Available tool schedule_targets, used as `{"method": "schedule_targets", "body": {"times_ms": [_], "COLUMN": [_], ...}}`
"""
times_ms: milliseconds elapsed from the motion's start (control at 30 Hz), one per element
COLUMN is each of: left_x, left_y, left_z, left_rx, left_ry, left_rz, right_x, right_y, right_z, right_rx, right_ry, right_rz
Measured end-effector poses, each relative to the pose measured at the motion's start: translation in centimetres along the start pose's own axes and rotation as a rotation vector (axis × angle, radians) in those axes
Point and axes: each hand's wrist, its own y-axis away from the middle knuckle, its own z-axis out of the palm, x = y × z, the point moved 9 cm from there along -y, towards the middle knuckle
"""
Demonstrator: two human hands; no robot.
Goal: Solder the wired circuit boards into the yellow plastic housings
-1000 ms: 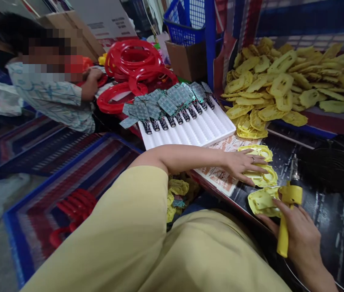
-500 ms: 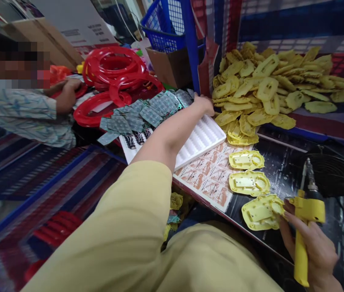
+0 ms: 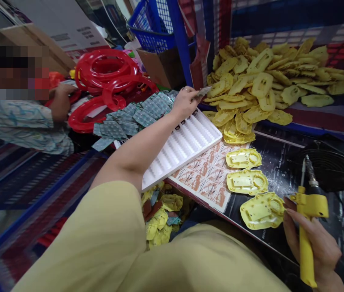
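Three yellow shells point(image 3: 241, 181) line a glossy black desk point(image 3: 281, 170) along the edge of a brown-patterned sheet point(image 3: 207, 174), which a ridged white tray point(image 3: 184, 150) partly overlaps.

Your shirt point(image 3: 208, 259): plain pale yellow, loosely cut, with soft folds across the front, near the close edge of the worktop point(image 3: 277, 162). Your left sleeve point(image 3: 99, 227): the same yellow cloth, wide and short, ending in a curved hem above the bare forearm. Your left hand point(image 3: 186, 104): ungloved, a slim ring point(image 3: 185, 89) on one finger. Your right hand point(image 3: 319, 243): ungloved.
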Motion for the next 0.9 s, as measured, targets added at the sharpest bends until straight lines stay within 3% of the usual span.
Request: {"method": "schedule_targets", "body": {"times_ms": [67, 100, 167, 267, 367, 433, 500, 600, 667, 733, 800, 900], "left_x": [-0.1, 0.3, 1.9, 6.9, 12.8, 16.2, 18.8, 20.4, 19.7, 18.3, 17.3, 17.5], "left_y": [2.0, 3.1, 5.8, 11.2, 17.6, 21.5, 24.5, 27.1, 27.0, 25.3, 23.6, 22.9], "left_z": [-1.3, -1.1, 0.6, 4.8, 8.1, 9.3, 10.1, 11.0, 11.5, 11.0, 9.1, 6.5], "left_rx": [0.045, 0.013, -0.134, -0.485, -0.852, -1.082, -1.276, -1.439, -1.389, -1.191, -0.957, -0.781], "left_ry": [0.275, 0.434, 0.788, 1.231, 1.369, 1.393, 1.415, 1.388, 1.321, 1.3, 1.315, 1.271], "left_rz": [-0.063, -0.105, -0.228, -0.48, -0.677, -0.727, -0.687, -0.535, -0.406, -0.256, -0.088, 0.099], "right_x": [-1.0, -1.2, -1.2, -0.9, -1.0, -1.7, -3.0, -4.5, -4.8, -4.8, -4.6, -4.5], "right_y": [-0.2, -0.4, -0.6, -0.8, -1.7, -2.8, -3.9, -5.0, -5.0, -4.5, -3.9, -3.2], "right_z": [-0.5, -0.6, -0.7, -1.3, -1.5, -1.3, -1.2, -2.2, -2.9, -3.1, -3.1, -3.0], "right_rx": [0.067, 0.092, 0.119, 0.161, 0.094, 0.004, -0.043, 0.051, 0.134, 0.161, 0.161, 0.174], "right_ry": [0.054, 0.067, 0.047, 0.005, -0.061, -0.176, -0.255, -0.245, -0.209, -0.191, -0.195, -0.219], "right_rz": [-0.106, -0.142, -0.171, -0.168, -0.103, -0.077, -0.083, -0.092, -0.058, -0.002, 0.06, 0.12]}}
